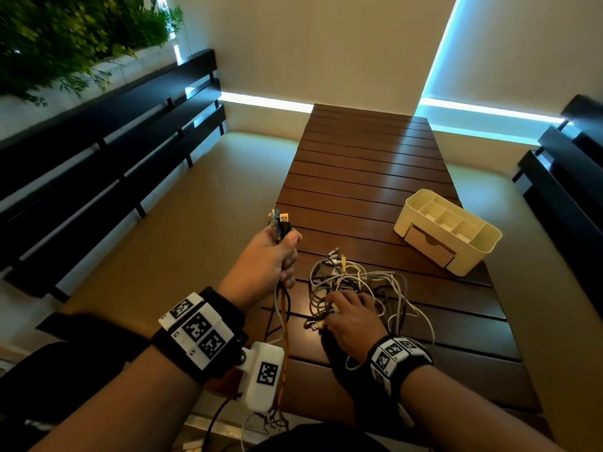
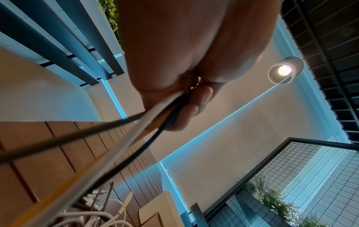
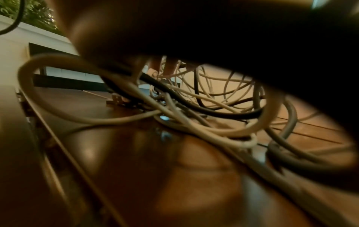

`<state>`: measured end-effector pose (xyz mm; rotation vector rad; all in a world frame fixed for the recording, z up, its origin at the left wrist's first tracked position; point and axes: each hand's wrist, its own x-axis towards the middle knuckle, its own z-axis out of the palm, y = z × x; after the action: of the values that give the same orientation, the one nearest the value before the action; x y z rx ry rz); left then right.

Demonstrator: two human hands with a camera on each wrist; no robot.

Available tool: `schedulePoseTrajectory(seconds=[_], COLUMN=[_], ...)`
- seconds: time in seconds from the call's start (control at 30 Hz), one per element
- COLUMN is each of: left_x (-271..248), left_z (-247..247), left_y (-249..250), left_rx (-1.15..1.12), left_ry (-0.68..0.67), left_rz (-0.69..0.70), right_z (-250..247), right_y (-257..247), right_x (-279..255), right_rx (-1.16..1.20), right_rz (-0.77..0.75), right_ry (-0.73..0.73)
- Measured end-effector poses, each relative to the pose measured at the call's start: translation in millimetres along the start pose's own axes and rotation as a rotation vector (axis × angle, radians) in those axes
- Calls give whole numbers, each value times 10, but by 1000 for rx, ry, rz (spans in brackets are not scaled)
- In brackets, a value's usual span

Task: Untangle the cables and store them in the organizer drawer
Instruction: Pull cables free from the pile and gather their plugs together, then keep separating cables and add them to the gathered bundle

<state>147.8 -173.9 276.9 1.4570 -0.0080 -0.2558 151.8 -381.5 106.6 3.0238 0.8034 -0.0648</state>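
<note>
Head view: left hand (image 1: pixel 266 256) raised off the near left edge of the slatted table (image 1: pixel 368 164), fist closed around a bundle of plugs (image 1: pixel 280 221) whose cords trail down past the wrist, while the right hand (image 1: pixel 350 316) lies palm-down with fingers spread on the cable tangle (image 1: pixel 362 282) (mostly white, a few dark strands); the cream organizer (image 1: pixel 447 231) stands well apart at the right edge, its drawer (image 1: pixel 429 246) barely ajar. Left wrist view: fingers (image 2: pixel 191 107) curl tight around several cords (image 2: pixel 124 147) running toward the lens. Right wrist view: fingertips (image 3: pixel 170 68) touch loops of the pile (image 3: pixel 213 107); grip there is too dark to tell.
</note>
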Motion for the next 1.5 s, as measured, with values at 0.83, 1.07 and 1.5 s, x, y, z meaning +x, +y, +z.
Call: schedulePoseTrajectory(seconds=[0.83,1.07,1.5], left_x=[-31,-117,-159], left_z=[83,12,-71], left_y=[-132,-119,-85], left_rx=[-123,-115,-98], left_ry=[87,108,123], left_rz=[-60,-52,-46], right_z=[-461,-256,-261], right_y=[-110,-293,-276], right_x=[-71,4,194], right_rx=[688,288,68], right_rz=[328,90,192], right_ry=[-273,-395,-292])
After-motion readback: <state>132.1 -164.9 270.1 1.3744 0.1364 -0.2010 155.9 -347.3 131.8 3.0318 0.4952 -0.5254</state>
